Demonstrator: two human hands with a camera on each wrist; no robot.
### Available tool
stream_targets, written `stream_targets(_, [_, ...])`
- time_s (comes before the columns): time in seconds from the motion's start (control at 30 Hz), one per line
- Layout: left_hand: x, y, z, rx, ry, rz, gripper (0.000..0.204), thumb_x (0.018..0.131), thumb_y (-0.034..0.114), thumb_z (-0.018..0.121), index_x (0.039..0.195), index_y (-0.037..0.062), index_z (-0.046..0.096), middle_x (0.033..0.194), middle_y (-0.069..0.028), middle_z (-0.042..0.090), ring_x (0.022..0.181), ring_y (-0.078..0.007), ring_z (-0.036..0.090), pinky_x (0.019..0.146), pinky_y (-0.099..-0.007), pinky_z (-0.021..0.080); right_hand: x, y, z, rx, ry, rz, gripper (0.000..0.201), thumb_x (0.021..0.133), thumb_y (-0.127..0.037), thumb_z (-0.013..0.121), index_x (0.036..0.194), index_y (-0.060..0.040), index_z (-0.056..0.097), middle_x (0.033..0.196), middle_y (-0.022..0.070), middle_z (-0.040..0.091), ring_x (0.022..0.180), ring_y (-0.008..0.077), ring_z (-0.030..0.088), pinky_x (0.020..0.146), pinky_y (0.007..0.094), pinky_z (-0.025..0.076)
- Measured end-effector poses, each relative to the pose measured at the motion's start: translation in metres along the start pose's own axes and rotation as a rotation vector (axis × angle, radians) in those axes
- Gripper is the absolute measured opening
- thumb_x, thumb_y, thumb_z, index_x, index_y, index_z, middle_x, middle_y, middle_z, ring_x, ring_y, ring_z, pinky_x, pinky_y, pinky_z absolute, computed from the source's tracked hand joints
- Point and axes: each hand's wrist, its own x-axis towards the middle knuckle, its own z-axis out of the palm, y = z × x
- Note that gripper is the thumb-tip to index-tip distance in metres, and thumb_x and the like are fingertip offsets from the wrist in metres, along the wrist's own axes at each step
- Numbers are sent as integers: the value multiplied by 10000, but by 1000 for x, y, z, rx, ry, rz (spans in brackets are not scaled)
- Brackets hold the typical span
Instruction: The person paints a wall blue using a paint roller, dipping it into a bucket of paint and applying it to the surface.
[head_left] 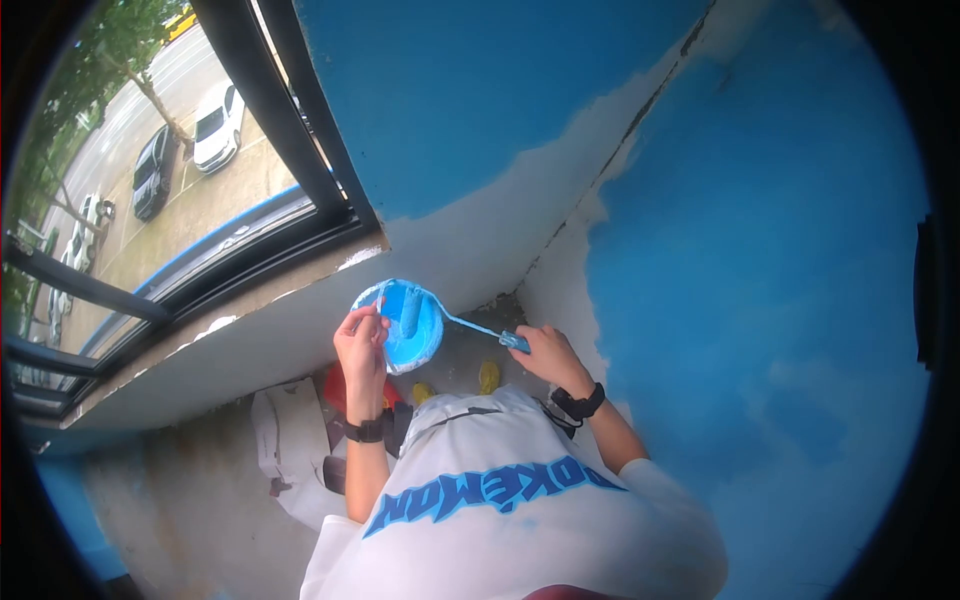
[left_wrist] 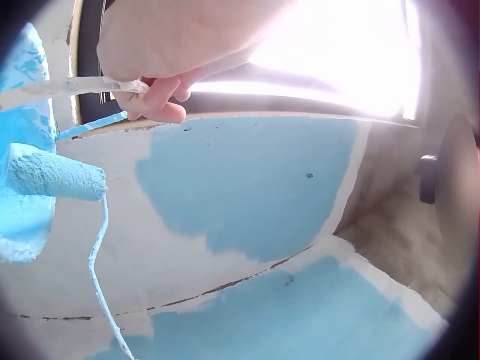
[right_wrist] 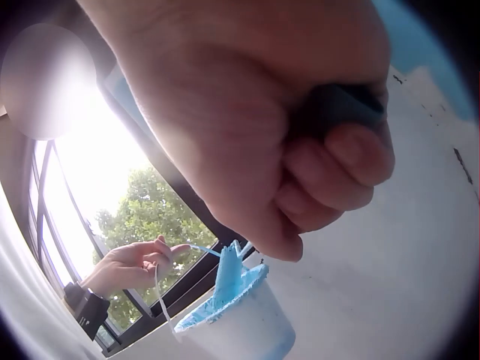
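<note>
Nearest the head camera, a white T-shirt (head_left: 500, 545) bears blue "POKÉMON" lettering, seen upside down. Beyond it, black wrist straps encircle both forearms. The left hand (head_left: 361, 350) has its fingers curled round the pale bail handle (right_wrist: 161, 300) of a paint bucket (right_wrist: 251, 330); the bucket hangs from this hand, its wall white outside and its rim crusted with light-blue paint. The right hand (head_left: 552, 358) has its fingers wrapped round the grip (head_left: 515, 342) of a paint roller. A thin, paint-coated rod runs from the grip over the rim to the roller sleeve (head_left: 411, 312), which is tilted at the bucket's mouth, one end projecting above the rim. Below, two yellow shoes (head_left: 489, 376) stand on the grey floor. Farther off, the right-hand wall (head_left: 740, 300) and the wall ahead (head_left: 480, 110) are partly blue, with whitish margins along their shared corner. Outside the dark-framed window (head_left: 285, 110) are a black car (head_left: 153, 175), a white car (head_left: 218, 130) and a tree (head_left: 110, 40).
</note>
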Motion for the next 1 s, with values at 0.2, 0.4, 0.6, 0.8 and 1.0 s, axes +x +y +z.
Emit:
stream_targets(0.2, [6,4,10,-22,-27,8,42,882,-23,593,910,-48,612,1032,-204,656,662,-139,574,515,-197,402,-2,7,-25,198,9,85,164,831,-173,648,849,-14,616,684,198,599,651,405,582,592,430,450])
stream_targets(0.4, [5,3,17,9,-48,-24,45,875,-23,599,913,-47,609,1047,-213,652,666,-148,578,553,-203,445,21,14,-103,176,384,71,227,857,-195,648,844,23,586,644,185,549,548,320,481,555,373,417])
stream_targets(0.6, [5,-1,18,0,-64,-61,42,877,-23,597,904,-51,612,1039,-221,652,666,-147,575,542,-204,429,58,36,-165,201,637,52,279,881,-232,639,812,26,560,576,91,476,531,163,379,512,340,354])
stream_targets(0.8, [4,-7,7,-10,-34,-82,44,880,-23,591,905,-51,614,1048,-228,648,652,-141,566,527,-203,414,98,70,-152,253,661,110,330,900,-239,609,715,15,508,541,51,448,529,133,373,501,347,336])
stream_targets(1.0, [1,-6,-13,-17,3,-70,49,880,-20,593,917,-45,613,1043,-217,648,662,-141,579,518,-198,412,109,126,-61,298,540,290,364,902,-244,584,669,26,510,543,87,519,506,171,489,495,387,376])
